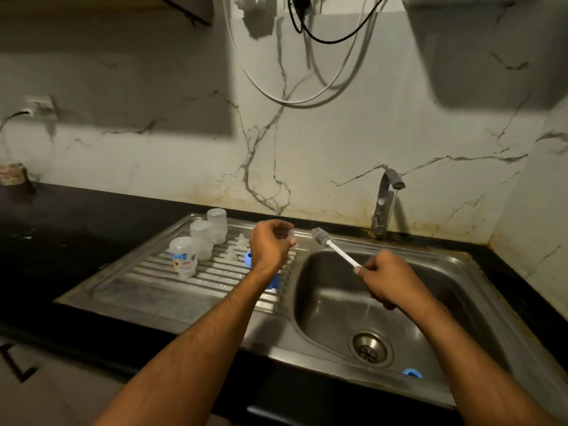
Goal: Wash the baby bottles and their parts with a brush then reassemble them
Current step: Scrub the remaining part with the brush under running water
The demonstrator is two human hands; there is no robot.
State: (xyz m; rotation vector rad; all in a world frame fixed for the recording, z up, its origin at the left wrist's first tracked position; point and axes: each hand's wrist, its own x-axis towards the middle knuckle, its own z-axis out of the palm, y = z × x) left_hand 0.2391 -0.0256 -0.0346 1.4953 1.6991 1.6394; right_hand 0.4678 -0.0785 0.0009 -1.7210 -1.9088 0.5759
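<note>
Left hand (270, 245) pinches a small clear part (290, 236), right hand (388, 276) grips the brush (335, 249). Three bottles (201, 244) upended on the drainboard (153, 281), apparently washed; nipples (235, 249) and blue rings (248, 259) alongside, reassembly pending.

The nearest upturned baby bottle (183, 256) on the draining board carries blue print and a small coloured picture, perhaps a brand mark; it is too blurred to read.
</note>
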